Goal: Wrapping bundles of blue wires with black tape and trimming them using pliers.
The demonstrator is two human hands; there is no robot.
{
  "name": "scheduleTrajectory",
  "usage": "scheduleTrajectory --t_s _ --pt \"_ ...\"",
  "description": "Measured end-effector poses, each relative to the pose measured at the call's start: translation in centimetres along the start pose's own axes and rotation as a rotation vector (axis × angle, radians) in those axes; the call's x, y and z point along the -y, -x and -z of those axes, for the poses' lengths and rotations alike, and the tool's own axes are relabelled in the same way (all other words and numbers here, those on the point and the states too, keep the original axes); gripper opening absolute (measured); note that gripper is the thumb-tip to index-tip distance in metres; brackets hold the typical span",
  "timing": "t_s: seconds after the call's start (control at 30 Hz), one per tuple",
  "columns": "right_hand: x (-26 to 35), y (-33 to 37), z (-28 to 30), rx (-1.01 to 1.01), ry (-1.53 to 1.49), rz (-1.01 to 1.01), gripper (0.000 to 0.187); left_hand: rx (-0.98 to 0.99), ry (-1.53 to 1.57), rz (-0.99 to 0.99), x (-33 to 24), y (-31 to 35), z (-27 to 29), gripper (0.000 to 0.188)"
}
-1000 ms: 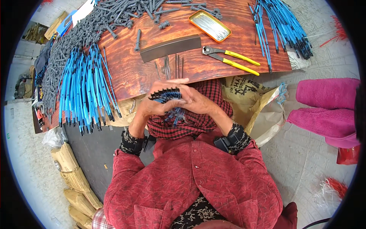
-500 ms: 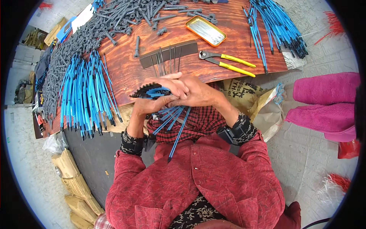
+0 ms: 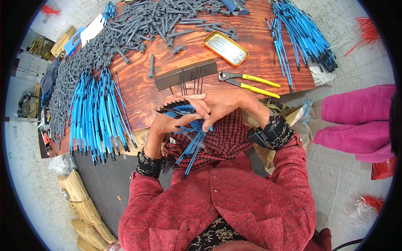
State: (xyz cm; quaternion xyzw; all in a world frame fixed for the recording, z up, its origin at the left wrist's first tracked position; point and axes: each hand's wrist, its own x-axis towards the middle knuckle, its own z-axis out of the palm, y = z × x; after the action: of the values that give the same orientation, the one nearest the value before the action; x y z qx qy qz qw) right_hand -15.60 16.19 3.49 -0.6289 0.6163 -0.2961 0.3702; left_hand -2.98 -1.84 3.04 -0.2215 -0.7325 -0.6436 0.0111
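Observation:
In front of my lap, my two hands are closed together around slim blue rods with black ends. My left hand [image 3: 167, 122] grips a bundle of blue rods [image 3: 180, 109], whose black tips make a curved row above its thumb. Over its fingers lies my right hand [image 3: 226, 102], thumb pressed to several blue rods [image 3: 193, 151] that slant down toward my jacket. Beyond the fingers stick out several thin dark rods [image 3: 199, 79], crossing in front of a dark brown bar [image 3: 167, 79]. How they join the blue rods is hidden by my hands.
End-cutting pliers [image 3: 251, 83] with yellow handles lie right of the bar, below a shallow tin [image 3: 226, 47] of thin silvery pieces. Grey plastic parts [image 3: 138, 33] heap at the back left. Bundles of blue rods lie at the table's left [image 3: 98, 117] and far right [image 3: 307, 33].
The thin dark rods, spread before, now stand closer together. The blue rods' lower ends have drawn nearer each other. My right thumb now shows against them. The whole view has shifted slightly.

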Motion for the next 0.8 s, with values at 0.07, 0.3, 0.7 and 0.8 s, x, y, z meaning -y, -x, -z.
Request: scheduleTrajectory --t_s 0.07,0.3,0.7,0.8 --pt "0.4 0.0 0.7 0.024 -0.03 0.012 0.065 0.04 -0.064 -0.031 -0.3 -0.2 0.0 0.008" --pt "-3.2 -0.3 -1.4 0.016 0.091 0.181 0.045 0.077 -0.151 -0.142 -0.4 -0.5 -0.2 0.027" --pt "-0.4 0.1 -7.3 -0.407 -0.72 -0.021 0.075 -0.024 0.09 0.018 1.0 1.5 -0.1 0.012" --pt "1.6 0.1 -8.3 -0.618 -0.513 -0.08 0.067 -0.104 0.307 -0.017 2.2 2.3 -0.2 0.011"
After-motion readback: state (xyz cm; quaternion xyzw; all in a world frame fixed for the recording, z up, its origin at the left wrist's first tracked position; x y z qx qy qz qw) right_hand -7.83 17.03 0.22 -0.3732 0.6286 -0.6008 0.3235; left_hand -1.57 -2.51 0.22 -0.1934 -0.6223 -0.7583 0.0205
